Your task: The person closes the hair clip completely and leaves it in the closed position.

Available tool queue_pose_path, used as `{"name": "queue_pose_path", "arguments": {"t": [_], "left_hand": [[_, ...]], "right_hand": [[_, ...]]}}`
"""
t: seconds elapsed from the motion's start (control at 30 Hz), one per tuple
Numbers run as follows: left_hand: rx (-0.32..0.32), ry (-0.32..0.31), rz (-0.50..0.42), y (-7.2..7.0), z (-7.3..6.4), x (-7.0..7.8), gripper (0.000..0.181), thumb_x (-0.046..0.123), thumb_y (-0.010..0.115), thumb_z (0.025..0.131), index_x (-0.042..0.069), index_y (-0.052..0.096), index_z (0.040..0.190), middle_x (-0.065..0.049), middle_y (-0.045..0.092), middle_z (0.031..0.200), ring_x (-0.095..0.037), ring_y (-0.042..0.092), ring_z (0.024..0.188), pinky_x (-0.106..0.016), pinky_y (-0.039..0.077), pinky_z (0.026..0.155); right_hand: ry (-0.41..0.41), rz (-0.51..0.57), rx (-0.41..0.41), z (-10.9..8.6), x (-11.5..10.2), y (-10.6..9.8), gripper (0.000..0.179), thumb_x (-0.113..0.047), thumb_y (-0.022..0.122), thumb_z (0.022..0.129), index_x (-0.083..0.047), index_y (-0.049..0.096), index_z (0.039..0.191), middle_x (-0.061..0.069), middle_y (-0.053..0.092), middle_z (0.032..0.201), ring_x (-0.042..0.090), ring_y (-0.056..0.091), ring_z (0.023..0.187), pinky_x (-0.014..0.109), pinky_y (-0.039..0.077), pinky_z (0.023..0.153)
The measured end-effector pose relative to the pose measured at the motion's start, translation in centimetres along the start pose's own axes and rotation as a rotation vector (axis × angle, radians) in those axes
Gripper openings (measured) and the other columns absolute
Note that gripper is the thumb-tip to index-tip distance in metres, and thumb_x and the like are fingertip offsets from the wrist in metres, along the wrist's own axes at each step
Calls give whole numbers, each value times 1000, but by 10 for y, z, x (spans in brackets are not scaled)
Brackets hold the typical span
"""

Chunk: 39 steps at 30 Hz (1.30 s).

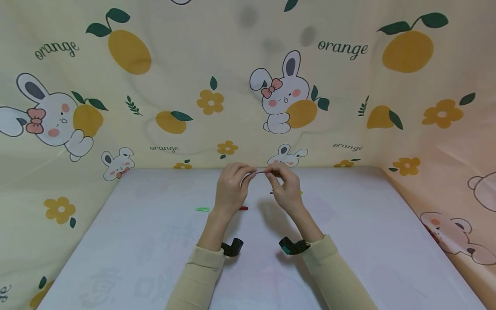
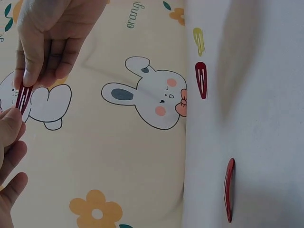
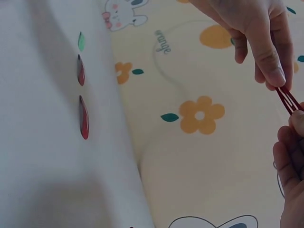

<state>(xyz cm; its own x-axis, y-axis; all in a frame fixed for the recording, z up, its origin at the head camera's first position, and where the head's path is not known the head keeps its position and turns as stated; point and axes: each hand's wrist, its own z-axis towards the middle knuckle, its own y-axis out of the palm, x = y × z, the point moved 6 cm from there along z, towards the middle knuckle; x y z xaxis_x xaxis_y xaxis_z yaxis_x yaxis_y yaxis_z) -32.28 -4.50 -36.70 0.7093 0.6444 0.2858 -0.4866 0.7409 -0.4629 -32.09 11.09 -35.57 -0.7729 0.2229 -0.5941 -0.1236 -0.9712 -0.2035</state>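
Note:
Between both hands, off the table, is a dark red snap hair clip (image 2: 23,99) with slits along its length. My left hand (image 1: 230,187) pinches one end of the clip between thumb and fingers. The other end is pinched by my right hand (image 1: 286,187). A red hair clip (image 1: 243,208) lies on the table beneath the left hand, partly hidden by it in the head view. Below the right hand lie another dark red hair clip (image 2: 202,80) and a yellow hair clip (image 2: 199,42). A green hair clip (image 1: 202,209) lies left of the left hand.
The white table (image 1: 155,249) ends at a cloth backdrop (image 1: 186,64) printed with rabbits, oranges and flowers. Cloth also hangs along the left and right sides. A dark wrist camera (image 1: 232,247) sits on the left wrist, another wrist camera (image 1: 294,246) on the right.

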Motion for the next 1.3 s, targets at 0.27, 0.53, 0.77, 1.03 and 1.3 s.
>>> {"name": "queue_pose_path", "arguments": {"t": [0.27, 0.53, 0.77, 1.03, 1.3], "left_hand": [[-7, -9, -10, 1, -1, 0, 7, 7, 75, 95, 3, 77, 101, -7, 71, 99, -26, 64, 93, -37, 53, 84], [-35, -51, -26, 4, -3, -3, 5, 4, 73, 96, 3, 74, 100, -8, 71, 99, -27, 65, 96, -38, 54, 87], [-54, -105, -46, 6, -4, -7, 4, 1, 73, 94, 2, 72, 98, -9, 71, 98, -28, 65, 97, -40, 54, 86], [-92, -133, -81, 8, -6, -10, 5, 0, 71, 94, 1, 70, 98, -10, 70, 99, -29, 65, 99, -41, 54, 88], [-138, -147, -105, 8, -6, -11, 3, 1, 68, 97, 0, 69, 100, -11, 69, 100, -29, 64, 100, -41, 54, 88]], "right_hand": [[0, -12, -2, -3, -1, 1, 11, 22, 65, 89, 13, 66, 95, 27, 67, 94, 33, 66, 89, 16, 52, 86], [21, -22, -23, -4, 3, 3, 11, 21, 65, 89, 12, 67, 95, 26, 68, 95, 39, 65, 89, 16, 51, 86], [23, -18, -47, -4, 5, 5, 10, 20, 66, 89, 12, 67, 96, 25, 69, 95, 40, 66, 86, 16, 51, 84], [50, -34, -78, -5, 6, 7, 10, 18, 67, 89, 11, 67, 96, 24, 69, 96, 40, 68, 87, 18, 52, 84], [75, -55, -104, -5, 7, 7, 9, 17, 68, 89, 11, 67, 96, 23, 70, 96, 39, 69, 88, 21, 54, 84]]}}
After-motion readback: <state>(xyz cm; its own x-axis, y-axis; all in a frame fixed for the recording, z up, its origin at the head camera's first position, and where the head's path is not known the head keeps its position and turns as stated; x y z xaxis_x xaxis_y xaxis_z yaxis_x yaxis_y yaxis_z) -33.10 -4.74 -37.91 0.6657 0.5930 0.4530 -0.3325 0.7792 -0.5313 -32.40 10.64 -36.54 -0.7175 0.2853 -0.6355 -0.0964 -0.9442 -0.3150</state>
